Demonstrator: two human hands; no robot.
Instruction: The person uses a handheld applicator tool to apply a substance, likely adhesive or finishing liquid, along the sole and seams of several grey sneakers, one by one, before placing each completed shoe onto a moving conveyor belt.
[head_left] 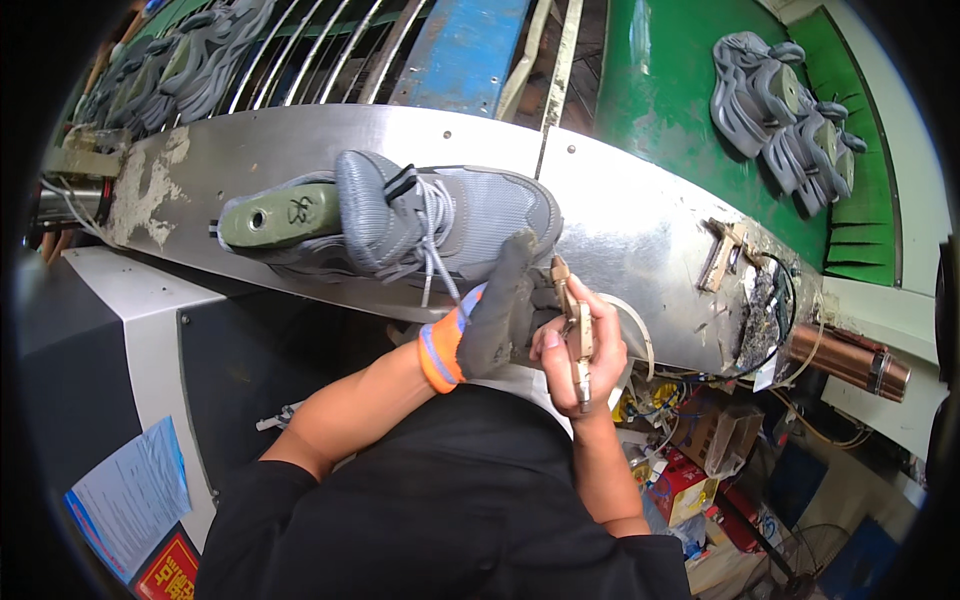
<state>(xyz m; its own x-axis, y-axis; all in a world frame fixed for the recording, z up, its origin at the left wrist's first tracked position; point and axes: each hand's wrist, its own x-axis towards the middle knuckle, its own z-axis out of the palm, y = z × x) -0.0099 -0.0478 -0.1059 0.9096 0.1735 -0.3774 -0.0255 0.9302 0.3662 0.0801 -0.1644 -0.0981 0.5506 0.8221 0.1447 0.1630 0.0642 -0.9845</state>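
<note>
A grey mesh sneaker (490, 205) with light laces lies on the metal bench, its toe to the right. My left hand (500, 310), in a dark glove with an orange cuff, is closed on the toe end of this sneaker; some of its fingers are hidden. Bare, my right hand (603, 350) wraps round a worn brass-coloured hand tool (580, 345) with a narrow nozzle, pointing up close to the gloved fingers. Behind the sneaker's heel, to the left, sits a second grey shoe with a green shoe last (280, 215) in it.
The curved metal bench (640, 260) spans the front. Another brass-coloured tool (722, 255) lies at its right end beside a black hose and a copper-coloured cylinder (850, 360). Grey shoes (790, 120) stand on the green conveyor (660, 90); more are on a rack at far left.
</note>
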